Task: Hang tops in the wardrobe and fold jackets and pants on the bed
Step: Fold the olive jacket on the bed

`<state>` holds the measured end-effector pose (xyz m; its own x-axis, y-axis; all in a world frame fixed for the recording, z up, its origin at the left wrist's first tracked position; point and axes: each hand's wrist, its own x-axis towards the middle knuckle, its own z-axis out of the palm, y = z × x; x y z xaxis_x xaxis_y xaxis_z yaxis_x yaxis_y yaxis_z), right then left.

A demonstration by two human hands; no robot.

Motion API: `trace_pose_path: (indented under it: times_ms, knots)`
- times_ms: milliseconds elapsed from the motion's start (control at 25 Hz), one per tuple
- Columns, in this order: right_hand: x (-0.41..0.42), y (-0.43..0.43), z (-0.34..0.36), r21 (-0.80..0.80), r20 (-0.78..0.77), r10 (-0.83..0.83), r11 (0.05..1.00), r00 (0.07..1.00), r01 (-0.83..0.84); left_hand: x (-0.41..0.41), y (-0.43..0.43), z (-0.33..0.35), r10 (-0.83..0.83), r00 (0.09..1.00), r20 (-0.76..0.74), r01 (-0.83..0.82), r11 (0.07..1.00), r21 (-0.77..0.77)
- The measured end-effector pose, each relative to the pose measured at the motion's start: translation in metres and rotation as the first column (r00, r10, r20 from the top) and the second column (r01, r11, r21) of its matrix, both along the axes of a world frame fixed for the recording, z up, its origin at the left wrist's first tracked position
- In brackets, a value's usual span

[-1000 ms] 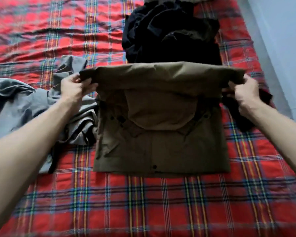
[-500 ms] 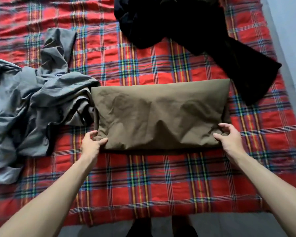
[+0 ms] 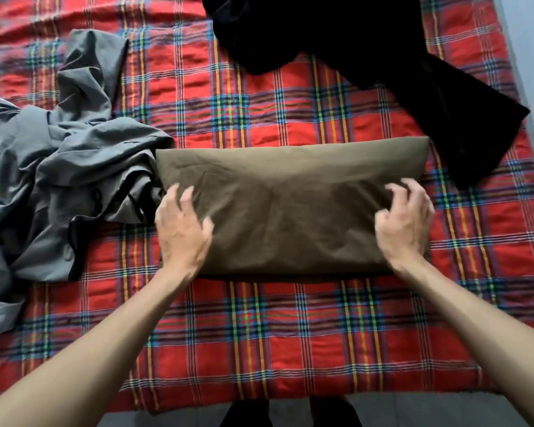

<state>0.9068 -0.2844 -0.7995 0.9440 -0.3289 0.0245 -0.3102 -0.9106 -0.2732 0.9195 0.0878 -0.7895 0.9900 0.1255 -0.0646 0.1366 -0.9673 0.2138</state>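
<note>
Olive jacket [image 3: 290, 208]: left hand [image 3: 182, 232], right hand [image 3: 404, 223] shifted onto its top.

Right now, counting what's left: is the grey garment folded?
No, the grey garment lies crumpled on the bed beside the folded brown jacket.

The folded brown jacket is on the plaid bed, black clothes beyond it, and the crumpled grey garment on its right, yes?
Not quite: the head view shows the grey garment on the left of the brown jacket, not its right. The jacket does lie on the plaid bed, with black clothes beyond it.
</note>
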Motion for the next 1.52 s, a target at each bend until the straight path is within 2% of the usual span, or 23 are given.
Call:
trace_pose_path:
  times_ms: [80, 200, 320, 400, 520, 640, 760, 920, 960, 1040, 1120, 1200, 1280, 1360, 1520]
  knots:
    - [0.051, 0.03, 0.011, 0.039, 0.004, 0.213, 0.976, 0.977, -0.213, 0.05, -0.034, 0.008, -0.201, 0.979, 0.039, 0.2, 0.979, 0.031]
    - [0.099, 0.083, -0.014, -0.017, -0.103, 0.464, 0.884, 0.88, -0.468, 0.093, -0.083, -0.019, -0.375, 0.927, -0.024, 0.376, 0.919, 0.12]
    - [0.1, 0.095, -0.075, -0.13, -0.22, 0.526, 0.819, 0.822, -0.559, 0.085, -0.086, -0.082, -0.444, 0.889, -0.115, 0.458, 0.857, 0.236]
    - [0.098, 0.085, -0.097, -0.171, -0.206, 0.539, 0.802, 0.817, -0.572, 0.083, -0.073, -0.106, -0.435, 0.895, -0.097, 0.444, 0.857, 0.263]
    - [0.098, 0.058, -0.098, -0.199, -0.179, 0.509, 0.819, 0.842, -0.538, 0.09, -0.038, -0.107, -0.303, 0.948, -0.099, 0.319, 0.911, 0.26]
    - [0.099, 0.004, -0.097, -0.246, -0.175, 0.331, 0.897, 0.927, -0.367, 0.098, 0.014, -0.104, -0.236, 0.961, -0.147, 0.27, 0.917, 0.294]
    - [0.094, -0.042, -0.099, -0.277, -0.233, 0.207, 0.923, 0.95, -0.269, 0.101, 0.03, -0.107, -0.14, 0.974, -0.18, 0.193, 0.926, 0.323]
    - [0.084, -0.068, -0.077, -0.223, -0.269, -0.015, 0.974, 0.963, -0.047, 0.098, 0.026, -0.087, -0.008, 0.972, -0.236, 0.081, 0.951, 0.299]
    - [0.08, -0.057, -0.065, -0.222, -0.249, -0.006, 0.974, 0.968, -0.052, 0.092, 0.015, -0.077, -0.02, 0.976, -0.215, 0.08, 0.958, 0.274]
    - [0.054, 0.0, -0.045, -0.208, -0.16, 0.146, 0.962, 0.976, -0.177, 0.06, -0.027, -0.062, -0.179, 0.975, -0.129, 0.201, 0.961, 0.189]
    - [0.012, 0.074, -0.042, -0.137, -0.101, 0.417, 0.894, 0.903, -0.427, 0.011, -0.073, -0.062, -0.394, 0.915, -0.088, 0.403, 0.906, 0.13]
    - [-0.02, 0.109, -0.059, -0.131, -0.13, 0.575, 0.797, 0.808, -0.589, -0.019, -0.084, -0.078, -0.478, 0.871, -0.115, 0.492, 0.857, 0.155]
    - [-0.031, 0.089, -0.085, -0.177, -0.173, 0.589, 0.77, 0.79, -0.613, -0.027, -0.06, -0.097, -0.466, 0.874, -0.136, 0.485, 0.849, 0.207]
    - [-0.034, 0.054, -0.099, -0.195, -0.183, 0.545, 0.795, 0.818, -0.574, -0.029, -0.031, -0.107, -0.441, 0.886, -0.142, 0.463, 0.851, 0.247]
    - [-0.051, -0.001, -0.098, -0.243, -0.231, 0.337, 0.888, 0.913, -0.389, -0.045, 0.008, -0.105, -0.244, 0.953, -0.18, 0.285, 0.923, 0.257]
